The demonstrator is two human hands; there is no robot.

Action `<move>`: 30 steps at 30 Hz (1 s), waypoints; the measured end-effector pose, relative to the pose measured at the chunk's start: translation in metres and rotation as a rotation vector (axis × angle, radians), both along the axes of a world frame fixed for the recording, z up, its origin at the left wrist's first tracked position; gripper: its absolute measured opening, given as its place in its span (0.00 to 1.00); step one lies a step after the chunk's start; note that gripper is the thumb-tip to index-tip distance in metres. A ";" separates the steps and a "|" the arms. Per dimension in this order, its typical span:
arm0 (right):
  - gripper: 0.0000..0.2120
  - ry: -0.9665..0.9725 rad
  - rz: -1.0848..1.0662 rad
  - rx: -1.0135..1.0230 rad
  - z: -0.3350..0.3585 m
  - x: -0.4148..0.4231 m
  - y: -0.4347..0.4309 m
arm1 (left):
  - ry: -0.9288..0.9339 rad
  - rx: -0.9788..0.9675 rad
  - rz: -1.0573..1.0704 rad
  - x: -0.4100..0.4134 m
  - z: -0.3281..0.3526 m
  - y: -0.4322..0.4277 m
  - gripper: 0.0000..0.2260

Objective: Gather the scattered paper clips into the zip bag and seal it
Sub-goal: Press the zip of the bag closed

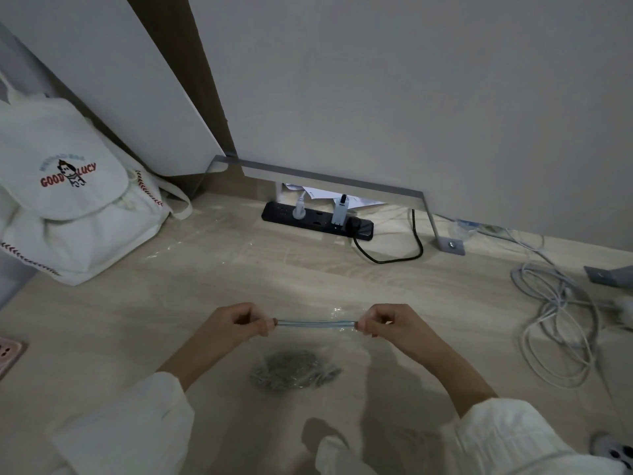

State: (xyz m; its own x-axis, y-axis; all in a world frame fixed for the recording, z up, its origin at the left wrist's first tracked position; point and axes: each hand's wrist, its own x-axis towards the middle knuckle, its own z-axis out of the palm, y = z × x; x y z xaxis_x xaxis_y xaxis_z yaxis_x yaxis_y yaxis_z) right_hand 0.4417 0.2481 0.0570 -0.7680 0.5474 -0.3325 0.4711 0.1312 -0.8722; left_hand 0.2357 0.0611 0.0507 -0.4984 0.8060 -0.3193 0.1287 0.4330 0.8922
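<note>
A clear zip bag (308, 341) hangs above the light wooden floor (239, 275), held by its blue zip strip (315, 323). My left hand (236, 322) pinches the strip's left end and my right hand (387, 323) pinches its right end, stretching it straight between them. A dark heap of paper clips (291, 370) lies in the bag's bottom. I cannot tell whether the strip is pressed closed along its length.
A white cloth backpack (72, 200) leans at the back left. A black power strip (317, 221) with plugs and a black cord sits by the wall. Coiled grey cables (555, 323) lie at the right. A pink object (8, 354) shows at the left edge.
</note>
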 end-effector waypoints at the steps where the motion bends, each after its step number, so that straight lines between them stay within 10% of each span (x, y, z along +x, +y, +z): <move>1: 0.07 -0.016 0.030 0.004 0.002 0.000 0.000 | 0.034 -0.026 -0.060 -0.001 0.003 0.001 0.11; 30: 0.08 -0.232 0.433 0.393 0.027 -0.034 -0.032 | 0.369 -0.217 -0.541 0.019 0.024 0.026 0.08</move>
